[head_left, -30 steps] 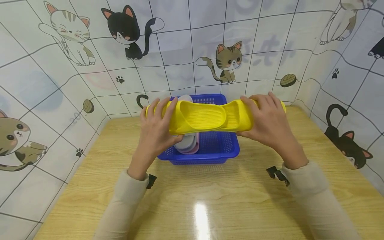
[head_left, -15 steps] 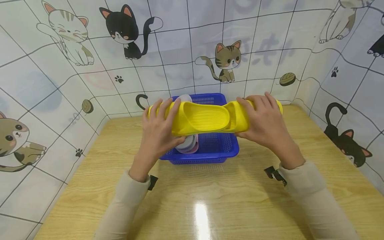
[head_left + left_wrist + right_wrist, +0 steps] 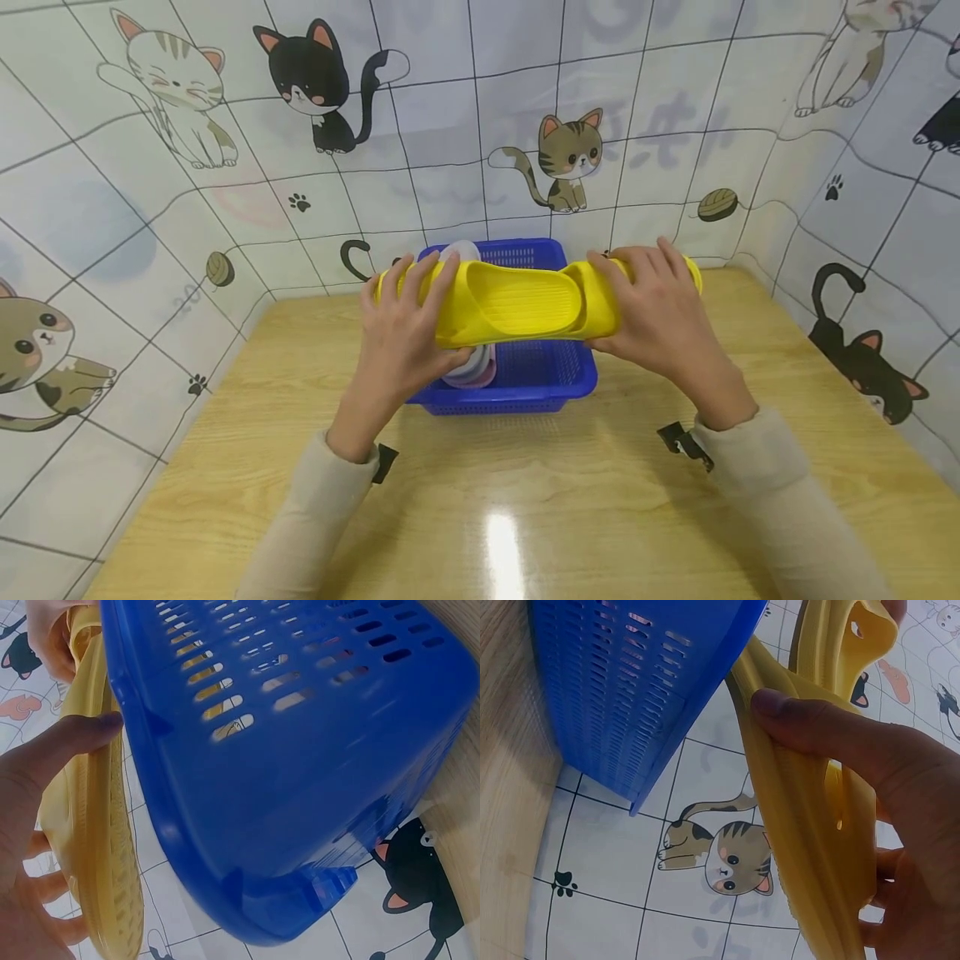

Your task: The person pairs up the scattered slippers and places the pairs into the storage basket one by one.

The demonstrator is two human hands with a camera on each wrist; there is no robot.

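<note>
Two yellow slippers are held end to end, soles down, above a blue plastic basket (image 3: 577,375). My left hand (image 3: 393,337) grips the toe of the left slipper (image 3: 525,302), thumb along the sole edge and fingers over the top. My right hand (image 3: 660,312) grips the toe of the right slipper (image 3: 597,300) the same way. The left slipper's heel reaches into the right one's opening. In the left wrist view, the slipper (image 3: 97,847) hangs beside the basket rim. The right wrist view shows the right slipper (image 3: 821,832) with the thumb on its side.
Inside the basket, at its left, are white and pink round items (image 3: 472,371), partly hidden by the slippers. The basket stands on a wood-grain table (image 3: 450,483) near the back wall (image 3: 442,117), which has a cat print, as do the side walls.
My hands have moved slightly toward each other, so the two slippers overlap more. The basket stays in place.
</note>
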